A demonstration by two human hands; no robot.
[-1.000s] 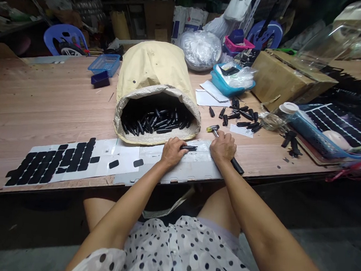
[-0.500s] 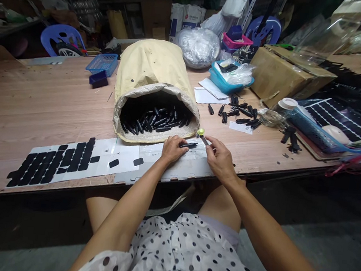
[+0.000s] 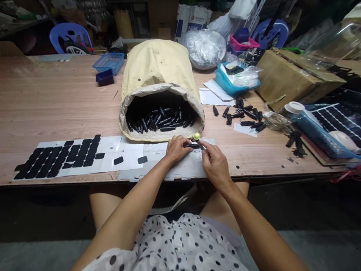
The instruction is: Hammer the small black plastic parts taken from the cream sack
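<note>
My left hand (image 3: 176, 148) is closed on a slim black part (image 3: 191, 145) and presses it down on a white sheet (image 3: 184, 165) at the table's near edge. My right hand (image 3: 214, 162) grips a small hammer (image 3: 197, 137) by its handle, with the yellow-tipped head hanging right over the black part. Just behind both hands lies a tan sack (image 3: 160, 78) on its side, its open mouth full of several more black parts (image 3: 161, 121).
A white sheet with rows of black stickers (image 3: 60, 158) lies to the left. Loose black parts (image 3: 244, 116), papers, a blue tray (image 3: 233, 83), a cardboard box (image 3: 288, 77) and a blue basket (image 3: 321, 132) crowd the right. Small blue baskets (image 3: 109, 64) stand far left.
My right hand has lifted the hammer off the table and swung its head leftward over the black part. My left hand has stayed on the part.
</note>
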